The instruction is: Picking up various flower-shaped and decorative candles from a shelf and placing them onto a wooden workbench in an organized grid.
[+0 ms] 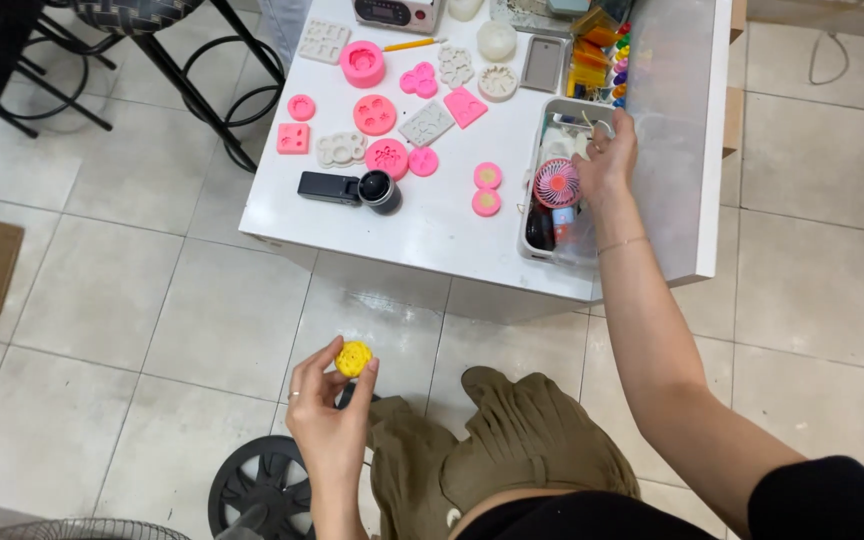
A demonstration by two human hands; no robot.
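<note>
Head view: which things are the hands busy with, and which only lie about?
In use:
- yellow moulded piece, pinched by left hand
- clear plastic bin, where right hand reaches
- pink mini fan beside that hand

Lying about:
- pink silicone moulds
- black camera
- yellow pencil

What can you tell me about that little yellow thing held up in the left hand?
The small round yellow piece looks like soft moulded material, with a bumpy, flower-like pattern on its face. It is pinched at its edges between the thumb and fingertips of the left hand, held in the air above the tiled floor, well short of the white table. Nothing else touches it.
</note>
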